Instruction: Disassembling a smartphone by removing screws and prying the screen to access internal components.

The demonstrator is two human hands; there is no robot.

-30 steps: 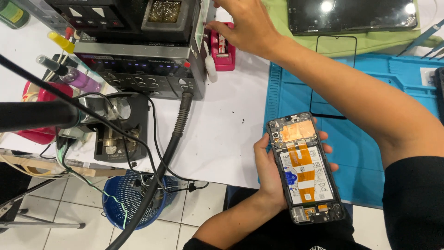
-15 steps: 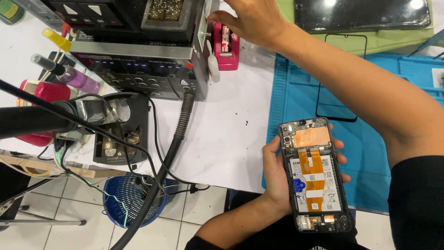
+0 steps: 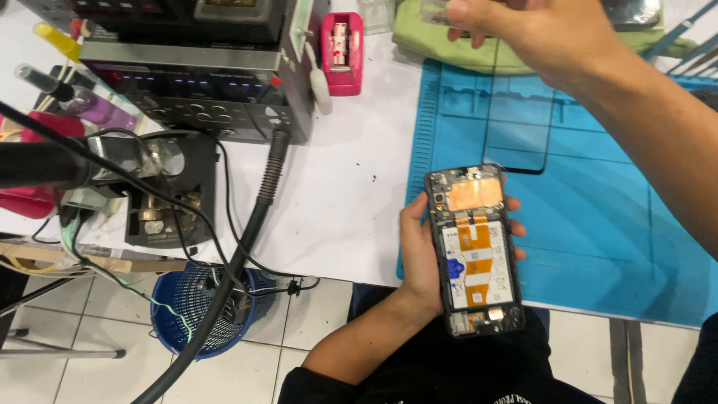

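My left hand [image 3: 416, 251] grips an opened phone [image 3: 477, 254] with its back cover off, showing a white battery, orange flex cables and a copper patch. It holds the phone upright over the near edge of the blue work mat [image 3: 598, 224]. My right hand [image 3: 531, 34] reaches across the top of the view, above a green cloth [image 3: 419, 41], its fingertips by a small clear item [image 3: 436, 10]. I cannot tell whether it grips that item. A thin black screen frame [image 3: 516, 170] lies on the mat beyond the phone.
A black hot-air rework station [image 3: 194, 90] stands at the back left, its hose [image 3: 254, 224] running down off the table. A pink tape dispenser [image 3: 342, 52] sits beside it. A black tool stand [image 3: 164, 194] and bottles are at far left, and a blue basket [image 3: 194, 314] is on the tiled floor.
My right hand has drawn away from the station's side and moved right, over the green cloth. The left hand keeps holding the phone, now nearer the mat's edge.
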